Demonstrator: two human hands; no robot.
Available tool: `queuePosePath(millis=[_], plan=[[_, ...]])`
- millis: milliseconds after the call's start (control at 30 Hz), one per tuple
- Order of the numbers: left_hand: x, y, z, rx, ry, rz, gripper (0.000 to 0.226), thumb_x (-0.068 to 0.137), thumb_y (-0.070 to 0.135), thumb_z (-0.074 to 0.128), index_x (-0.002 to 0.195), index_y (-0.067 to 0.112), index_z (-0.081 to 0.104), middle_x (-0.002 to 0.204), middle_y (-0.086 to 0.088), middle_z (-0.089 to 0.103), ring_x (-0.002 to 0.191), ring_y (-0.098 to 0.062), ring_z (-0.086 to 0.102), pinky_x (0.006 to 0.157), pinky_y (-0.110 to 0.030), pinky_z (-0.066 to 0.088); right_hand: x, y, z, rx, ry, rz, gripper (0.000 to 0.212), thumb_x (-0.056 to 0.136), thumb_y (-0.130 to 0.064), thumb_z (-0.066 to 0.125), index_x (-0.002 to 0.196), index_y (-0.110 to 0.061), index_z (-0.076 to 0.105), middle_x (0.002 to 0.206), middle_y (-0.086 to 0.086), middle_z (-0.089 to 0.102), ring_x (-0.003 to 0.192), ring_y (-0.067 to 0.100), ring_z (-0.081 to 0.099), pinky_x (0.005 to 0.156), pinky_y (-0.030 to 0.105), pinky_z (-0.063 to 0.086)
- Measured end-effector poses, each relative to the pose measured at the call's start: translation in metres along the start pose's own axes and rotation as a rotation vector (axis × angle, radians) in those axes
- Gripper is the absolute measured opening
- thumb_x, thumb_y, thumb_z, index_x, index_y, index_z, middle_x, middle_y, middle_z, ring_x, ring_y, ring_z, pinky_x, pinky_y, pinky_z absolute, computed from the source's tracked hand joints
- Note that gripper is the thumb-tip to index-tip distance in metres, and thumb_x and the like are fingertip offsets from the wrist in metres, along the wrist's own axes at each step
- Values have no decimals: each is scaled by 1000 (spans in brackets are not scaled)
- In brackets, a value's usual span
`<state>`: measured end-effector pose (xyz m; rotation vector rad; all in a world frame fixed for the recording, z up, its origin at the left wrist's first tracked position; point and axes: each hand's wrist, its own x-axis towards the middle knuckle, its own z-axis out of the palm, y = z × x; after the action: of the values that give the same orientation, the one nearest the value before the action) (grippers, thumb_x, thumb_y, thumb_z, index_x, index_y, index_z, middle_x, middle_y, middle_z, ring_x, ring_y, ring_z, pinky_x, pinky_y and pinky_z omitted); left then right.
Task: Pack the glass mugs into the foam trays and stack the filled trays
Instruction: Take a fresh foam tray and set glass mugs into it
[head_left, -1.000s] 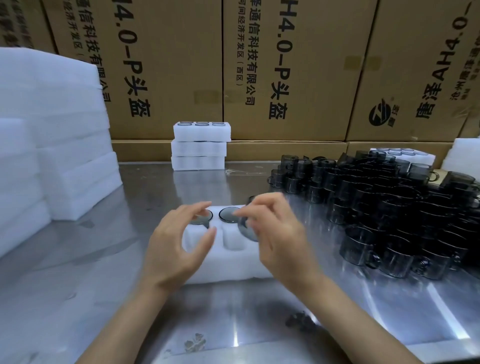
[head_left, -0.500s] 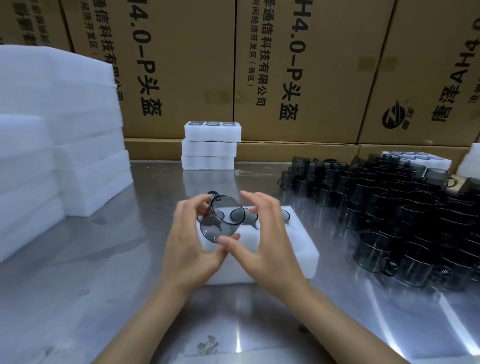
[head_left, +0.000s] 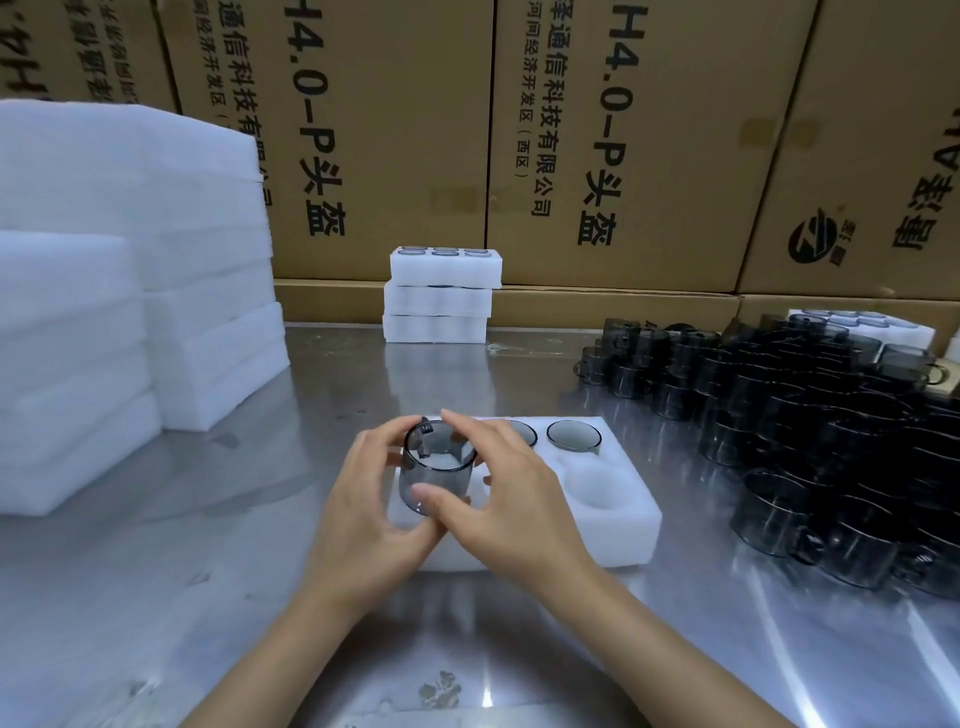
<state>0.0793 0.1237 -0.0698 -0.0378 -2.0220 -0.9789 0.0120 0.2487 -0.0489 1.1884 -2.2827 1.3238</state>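
at the far left, tall stacks of white foam sheets (head_left: 130, 291) stand on the steel surface (head_left: 218, 597). further right at the back, three filled foam trays (head_left: 441, 296) are stacked against the cardboard boxes (head_left: 597, 145). in the middle, the left hand (head_left: 358, 499) and the right hand (head_left: 511, 499) both grip one smoky glass mug (head_left: 437, 470), fingers curled round its wall, upright over the near left pocket of the open foam tray (head_left: 618, 525). two mugs (head_left: 573, 435) sit in the tray's back pockets; the near right pocket holds nothing. to the right, a crowd of dark glass mugs (head_left: 810, 426) covers the surface.
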Motion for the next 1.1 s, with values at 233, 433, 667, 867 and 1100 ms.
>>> queuePosePath(millis=[233, 433, 667, 867, 1100], plan=[[0, 0, 1, -36, -44, -83, 55, 65, 38, 62, 119, 33, 52, 116, 14, 59, 108, -3, 58, 90, -14, 43, 4, 2, 2, -86, -58, 58, 64, 79, -47, 65, 138, -35, 43, 120, -17, 50, 115, 4, 48, 96, 24, 40], [-1, 0, 1, -23, -66, -91, 52, 68, 28, 66, 118, 34, 50, 116, 14, 59, 110, -5, 56, 92, -15, 42, 6, 3, 1, -134, -138, 67, 65, 84, -48, 60, 143, -35, 36, 127, -15, 46, 122, 6, 43, 98, 25, 38], [-4, 1, -3, 15, -97, -110, 52, 67, 47, 58, 117, 43, 44, 116, 21, 56, 113, 1, 52, 90, -8, 37, 4, 3, 2, -240, -191, 24, 58, 89, -59, 44, 142, -37, 35, 137, -21, 41, 125, 3, 33, 93, 26, 37], [-10, 4, -11, 63, -150, -100, 57, 69, 51, 60, 123, 44, 42, 122, 29, 52, 119, 3, 49, 93, -6, 34, 2, 3, 1, -244, -187, -5, 58, 91, -58, 40, 144, -36, 32, 143, -25, 37, 126, 2, 32, 96, 25, 34], [-12, 3, -14, 135, -193, -93, 69, 69, 53, 59, 132, 33, 41, 129, 25, 49, 123, 1, 46, 101, -18, 37, 0, 1, 1, -236, -116, -27, 59, 89, -58, 46, 142, -35, 36, 137, -22, 45, 123, 1, 35, 93, 19, 32]])
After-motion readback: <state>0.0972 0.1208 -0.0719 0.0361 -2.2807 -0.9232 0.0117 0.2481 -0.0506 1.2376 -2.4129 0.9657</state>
